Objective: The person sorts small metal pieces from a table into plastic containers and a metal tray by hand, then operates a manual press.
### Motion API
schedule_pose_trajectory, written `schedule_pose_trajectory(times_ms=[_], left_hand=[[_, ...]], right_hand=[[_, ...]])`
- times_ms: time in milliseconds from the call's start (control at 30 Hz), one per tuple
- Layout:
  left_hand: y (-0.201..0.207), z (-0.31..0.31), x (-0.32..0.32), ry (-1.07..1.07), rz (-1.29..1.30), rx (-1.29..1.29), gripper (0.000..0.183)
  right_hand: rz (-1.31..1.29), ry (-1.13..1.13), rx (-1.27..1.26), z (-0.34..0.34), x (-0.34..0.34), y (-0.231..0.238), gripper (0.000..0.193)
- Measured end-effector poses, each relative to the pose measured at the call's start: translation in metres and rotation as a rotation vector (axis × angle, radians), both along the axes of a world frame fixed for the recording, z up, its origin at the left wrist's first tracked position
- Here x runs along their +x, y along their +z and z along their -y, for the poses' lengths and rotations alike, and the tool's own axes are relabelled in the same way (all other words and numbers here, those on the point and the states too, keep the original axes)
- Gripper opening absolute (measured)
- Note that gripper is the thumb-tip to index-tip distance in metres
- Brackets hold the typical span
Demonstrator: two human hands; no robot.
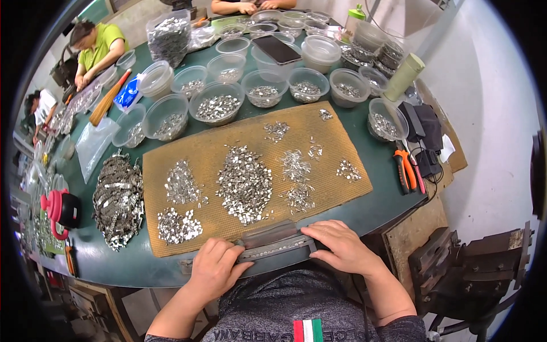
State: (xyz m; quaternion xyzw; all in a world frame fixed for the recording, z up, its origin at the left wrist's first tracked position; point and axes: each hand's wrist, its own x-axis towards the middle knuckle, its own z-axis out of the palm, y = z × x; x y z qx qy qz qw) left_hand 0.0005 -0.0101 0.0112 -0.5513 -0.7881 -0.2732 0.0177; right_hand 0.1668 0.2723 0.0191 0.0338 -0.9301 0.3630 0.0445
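Note:
At the table's near edge lies a long dark metal holder (277,249) with a row of small silver links along it. My left hand (215,267) has its bent fingers and thumb closed at the holder's left end. Gripping the right end is my right hand (342,248), fingers on top and thumb in front. Just beyond the holder is a ribbed tan mat (216,142) bearing loose metal pieces. The biggest pile of silver pieces (245,183) is in the middle. Smaller piles (179,225) lie left, and thin pieces (296,165) lie right.
A heap of metal chain bands (118,199) and a pink-and-black cup (60,211) are left. Clear plastic tubs (216,104) of parts line the back, with a phone (277,49) on one. Orange-handled pliers (405,171) lie right. Other people (102,48) work farther off.

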Motion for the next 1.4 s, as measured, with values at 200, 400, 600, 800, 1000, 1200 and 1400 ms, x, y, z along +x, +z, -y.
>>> schedule_pose_trajectory(times_ms=[200,400,600,800,1000,1200,1400], left_hand=[[0.007,-0.035,-0.004,-0.148,0.027,-0.003,0.038],[0.038,-0.134,0.014,-0.472,-0.003,0.029,0.035],[0.062,-0.274,0.092,-0.911,-0.069,0.064,0.035],[0.075,-0.377,0.202,-1.277,-0.042,0.176,0.034],[0.057,-0.42,0.262,-1.42,-0.022,0.181,0.034],[0.058,-0.404,0.261,-1.275,0.154,0.254,0.035],[0.06,-0.352,0.254,-1.408,0.408,-0.131,0.03]], right_hand=[[-0.07,-0.107,-0.05,-0.008,0.036,-0.005,0.058],[-0.146,-0.464,-0.173,-0.009,0.133,0.006,0.058],[-0.234,-1.028,-0.176,0.01,0.243,0.018,0.057],[-0.383,-1.476,-0.057,0.038,0.316,0.025,0.058],[-0.408,-1.73,-0.102,0.047,0.348,0.012,0.061],[-0.228,-1.544,0.224,0.031,0.338,0.03,0.089],[-0.066,-1.457,0.332,0.005,0.299,0.027,0.114]])
